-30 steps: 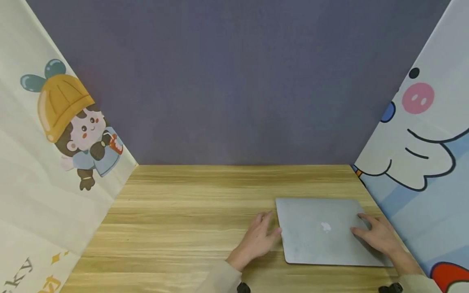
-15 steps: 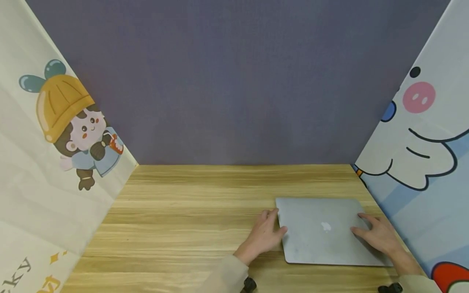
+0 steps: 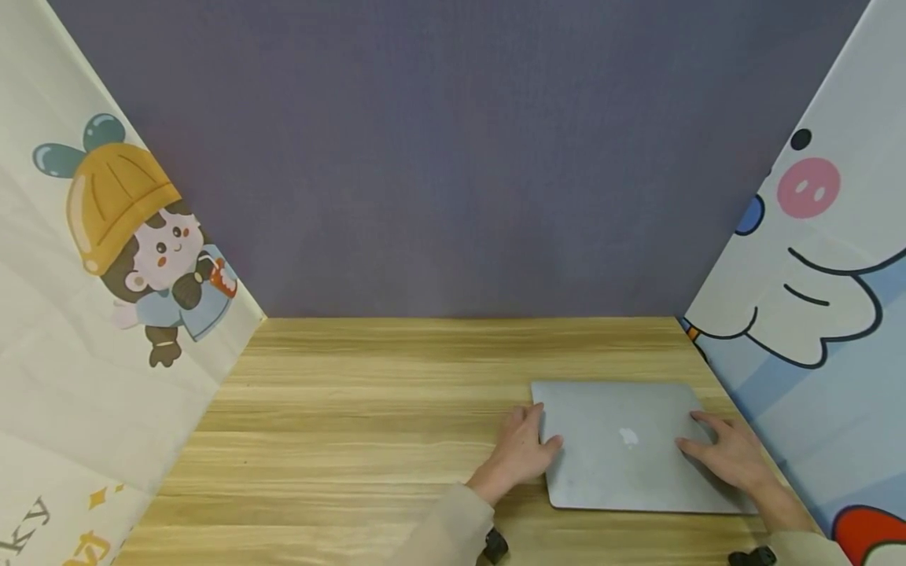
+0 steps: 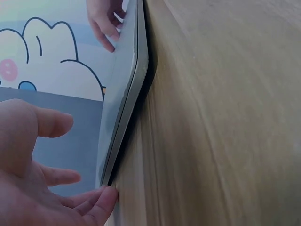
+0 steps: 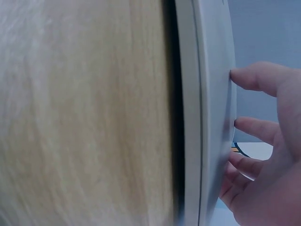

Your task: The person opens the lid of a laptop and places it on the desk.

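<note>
A closed silver laptop (image 3: 602,479) lies flat on the wooden table, its apple logo facing up. At its left edge is my left hand (image 3: 517,450); the thumb reaches over the lid and the fingers lie along the side. The left wrist view shows that thumb (image 4: 56,124) held off the lid, with the lower fingertips (image 4: 107,195) right at the laptop's corner. My right hand (image 3: 736,456) rests on the right part of the lid, thumb and index fingertips touching it. In the right wrist view its other fingers (image 5: 242,165) reach down behind the lid.
The wooden table (image 3: 354,440) stretches to the left of the laptop. A grey-blue panel (image 3: 453,157) stands at the back. Printed cartoon panels flank both sides, the right panel (image 3: 814,424) close beside my right hand.
My left hand has moved right from beside the laptop until its fingers meet the left edge and its thumb overlaps the lid. My right hand and the laptop have stayed in place.
</note>
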`<action>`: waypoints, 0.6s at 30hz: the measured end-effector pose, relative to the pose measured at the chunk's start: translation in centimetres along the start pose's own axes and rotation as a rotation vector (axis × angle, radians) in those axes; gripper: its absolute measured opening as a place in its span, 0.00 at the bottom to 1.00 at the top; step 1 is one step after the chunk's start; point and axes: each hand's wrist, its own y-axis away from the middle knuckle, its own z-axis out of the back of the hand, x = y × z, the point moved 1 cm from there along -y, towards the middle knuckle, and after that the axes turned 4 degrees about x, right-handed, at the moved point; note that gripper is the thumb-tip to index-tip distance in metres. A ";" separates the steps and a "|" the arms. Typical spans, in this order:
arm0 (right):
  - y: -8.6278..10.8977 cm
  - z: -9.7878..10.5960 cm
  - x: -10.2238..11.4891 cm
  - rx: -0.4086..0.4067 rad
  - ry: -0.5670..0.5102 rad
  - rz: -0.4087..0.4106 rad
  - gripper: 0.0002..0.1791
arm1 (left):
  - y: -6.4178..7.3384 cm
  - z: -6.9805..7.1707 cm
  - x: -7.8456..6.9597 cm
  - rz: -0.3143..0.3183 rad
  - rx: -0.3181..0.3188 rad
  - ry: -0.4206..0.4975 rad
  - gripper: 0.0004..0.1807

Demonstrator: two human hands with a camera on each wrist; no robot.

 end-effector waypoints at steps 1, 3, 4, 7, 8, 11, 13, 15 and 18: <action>0.0 0.0 0.0 0.003 -0.003 0.000 0.45 | -0.1 -0.1 0.0 0.000 0.000 0.002 0.38; 0.1 0.0 0.1 0.000 0.003 0.001 0.45 | -0.2 -0.4 -0.1 0.006 0.004 -0.001 0.38; 0.1 0.0 0.1 0.001 0.004 0.001 0.45 | -0.2 -0.5 -0.2 0.009 0.008 -0.002 0.38; 0.1 0.1 0.1 0.002 0.010 0.000 0.44 | -0.3 -0.8 -0.4 0.007 0.011 -0.017 0.38; 0.2 0.2 0.2 0.001 0.010 0.000 0.44 | -0.4 -0.9 -0.4 0.010 0.012 -0.024 0.38; 0.3 0.2 0.2 0.001 0.007 0.002 0.44 | -0.4 -1.0 -0.6 0.020 0.009 -0.044 0.38; 0.3 0.2 0.2 -0.003 0.004 0.007 0.43 | -0.5 -1.1 -0.6 0.028 0.006 -0.055 0.39; 0.4 0.2 0.2 -0.005 0.001 0.013 0.43 | -0.6 -1.3 -0.7 0.038 0.002 -0.062 0.40; 0.4 0.1 0.2 -0.006 -0.003 0.014 0.44 | -0.7 -1.5 -0.8 0.046 -0.012 -0.070 0.41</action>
